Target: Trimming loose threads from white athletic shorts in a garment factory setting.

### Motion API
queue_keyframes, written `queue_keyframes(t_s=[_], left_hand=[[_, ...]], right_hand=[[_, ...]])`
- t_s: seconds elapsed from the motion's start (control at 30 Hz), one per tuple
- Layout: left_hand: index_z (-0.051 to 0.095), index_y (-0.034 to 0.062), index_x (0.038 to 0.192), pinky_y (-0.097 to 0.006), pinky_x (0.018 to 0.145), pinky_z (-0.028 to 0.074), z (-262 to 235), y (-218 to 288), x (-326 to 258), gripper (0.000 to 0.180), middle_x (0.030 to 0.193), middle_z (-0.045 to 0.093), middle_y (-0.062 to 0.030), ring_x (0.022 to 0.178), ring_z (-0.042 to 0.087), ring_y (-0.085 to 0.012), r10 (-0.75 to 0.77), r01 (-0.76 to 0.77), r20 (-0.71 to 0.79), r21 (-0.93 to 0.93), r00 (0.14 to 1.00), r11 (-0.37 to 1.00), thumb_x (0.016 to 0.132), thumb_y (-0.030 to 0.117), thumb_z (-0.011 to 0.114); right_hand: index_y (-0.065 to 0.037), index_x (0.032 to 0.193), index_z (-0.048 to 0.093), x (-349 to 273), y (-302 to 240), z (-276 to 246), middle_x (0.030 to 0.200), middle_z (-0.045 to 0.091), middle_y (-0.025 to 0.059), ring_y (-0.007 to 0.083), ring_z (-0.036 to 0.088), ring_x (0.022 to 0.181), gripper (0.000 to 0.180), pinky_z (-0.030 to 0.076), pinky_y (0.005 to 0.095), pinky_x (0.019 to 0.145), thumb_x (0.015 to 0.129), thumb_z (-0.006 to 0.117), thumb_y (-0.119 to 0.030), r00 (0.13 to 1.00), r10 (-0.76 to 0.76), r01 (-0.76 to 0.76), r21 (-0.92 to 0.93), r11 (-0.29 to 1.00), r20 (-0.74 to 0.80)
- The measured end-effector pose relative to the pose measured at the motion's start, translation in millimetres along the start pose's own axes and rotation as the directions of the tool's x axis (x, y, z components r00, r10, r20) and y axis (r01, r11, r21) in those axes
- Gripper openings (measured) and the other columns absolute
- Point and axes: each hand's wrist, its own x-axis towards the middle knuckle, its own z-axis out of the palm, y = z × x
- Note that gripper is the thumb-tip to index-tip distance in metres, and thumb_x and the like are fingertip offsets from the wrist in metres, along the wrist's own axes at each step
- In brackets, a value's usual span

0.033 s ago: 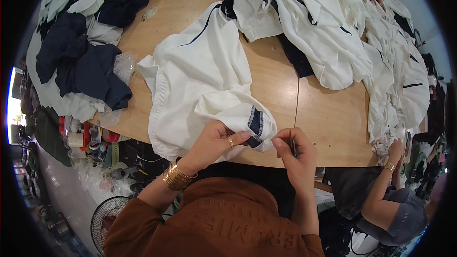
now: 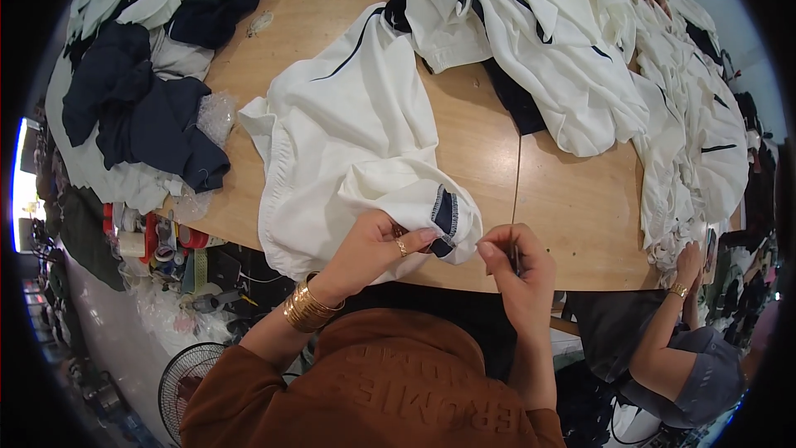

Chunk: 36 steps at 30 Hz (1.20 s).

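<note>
The left hand is pinching the white garment at lower centre, its navy piece already bearing stitching, while the right hand, fingers curled round a dark tool, is hovering beside it, what remains being unclear.

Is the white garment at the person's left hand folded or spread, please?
Mostly spread: the white garment lies wide on the table, its near part bunched at the left hand.

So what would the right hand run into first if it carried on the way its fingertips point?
Probably the white garment, at its edge beside the navy band, near the left hand. The right hand points leftward at it; the remaining depth is unclear.
</note>
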Motion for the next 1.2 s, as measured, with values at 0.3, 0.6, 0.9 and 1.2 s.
queue_keyframes(t_s=[0.3, 0.6, 0.9, 1.2], left_hand=[[0.061, -0.0027, 0.103, -0.022, 0.075, 0.047, 2, 0, -2, 0.023, 0.094, 0.065, -0.0039, 0.086, 0.058, -0.0064, -0.007, 0.007, -0.006, -0.035, 1.000, 0.999, 0.086, 0.012, 0.063], [0.060, -0.0025, 0.104, -0.024, 0.080, 0.047, 7, -1, -4, 0.023, 0.098, 0.064, -0.0035, 0.089, 0.058, -0.0080, 0.077, -0.079, -0.031, -0.066, 0.997, 0.995, 0.084, 0.006, 0.063], [0.061, -0.0019, 0.104, -0.023, 0.079, 0.047, 6, 2, -5, 0.022, 0.097, 0.064, -0.0026, 0.088, 0.057, -0.0076, 0.036, -0.036, -0.001, -0.055, 0.999, 0.998, 0.083, 0.005, 0.063], [0.061, -0.0013, 0.102, -0.022, 0.076, 0.046, 8, 1, -5, 0.020, 0.095, 0.063, -0.0015, 0.086, 0.057, -0.0063, 0.031, -0.031, -0.003, -0.095, 1.000, 0.995, 0.083, 0.005, 0.064]], right_hand=[[-0.008, 0.105, 0.059, -5, -16, -3, 0.072, 0.058, 0.0070, 0.0178, 0.054, 0.058, 0.026, 0.041, 0.0265, 0.053, 0.080, 0.065, -0.010, 0.992, -0.117, 0.128, -0.356, 0.926, 0.050], [-0.006, 0.090, 0.059, -4, 0, 1, 0.070, 0.057, 0.0061, 0.0208, 0.054, 0.057, 0.022, 0.040, 0.0304, 0.051, 0.077, 0.069, -0.021, 0.919, -0.392, 0.361, -0.514, 0.778, 0.051], [-0.006, 0.087, 0.060, -4, 3, 3, 0.070, 0.057, 0.0061, 0.0224, 0.054, 0.057, 0.021, 0.040, 0.0320, 0.051, 0.076, 0.070, -0.021, 0.903, -0.426, 0.392, -0.533, 0.750, 0.065], [-0.006, 0.088, 0.060, -6, 3, 6, 0.070, 0.057, 0.0066, 0.0233, 0.055, 0.058, 0.021, 0.040, 0.0327, 0.051, 0.077, 0.069, -0.022, 0.913, -0.399, 0.382, -0.519, 0.765, 0.084]])
